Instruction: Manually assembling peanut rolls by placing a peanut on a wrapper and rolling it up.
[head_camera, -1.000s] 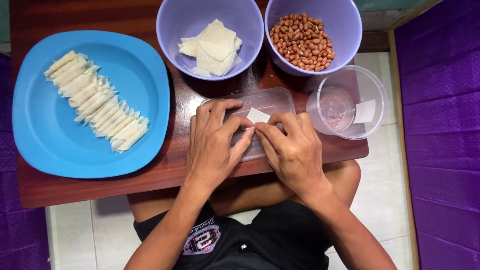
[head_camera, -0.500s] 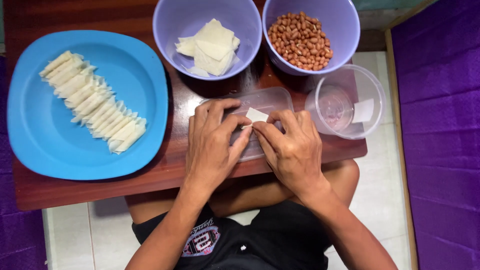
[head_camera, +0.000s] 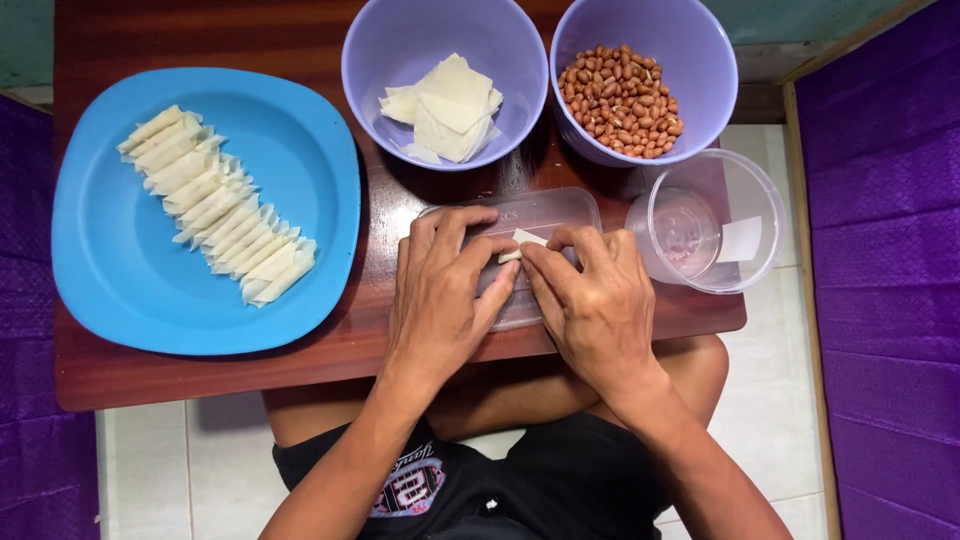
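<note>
My left hand (head_camera: 440, 295) and my right hand (head_camera: 592, 300) meet over a clear plastic lid (head_camera: 560, 215) lying flat on the brown table (head_camera: 210, 375). Between their fingertips they pinch a small white wrapper (head_camera: 518, 246), partly rolled, most of it hidden by the fingers. A blue plate (head_camera: 120, 290) at the left carries a slanting row of several rolled white pieces (head_camera: 215, 220). Behind the hands stand a purple bowl (head_camera: 380, 60) with flat white wrapper squares (head_camera: 447, 105) and a second purple bowl (head_camera: 700, 50) filled with peanuts (head_camera: 620, 100).
A clear round plastic container (head_camera: 745, 250) with a little liquid stands at the table's right edge, right of my right hand. Purple walls (head_camera: 890, 300) close in on both sides. White floor tiles and my crossed legs lie below the table's near edge.
The fingers of both hands have rolled the white wrapper tighter, so less of it shows. The hands stay in the same place over the lid.
</note>
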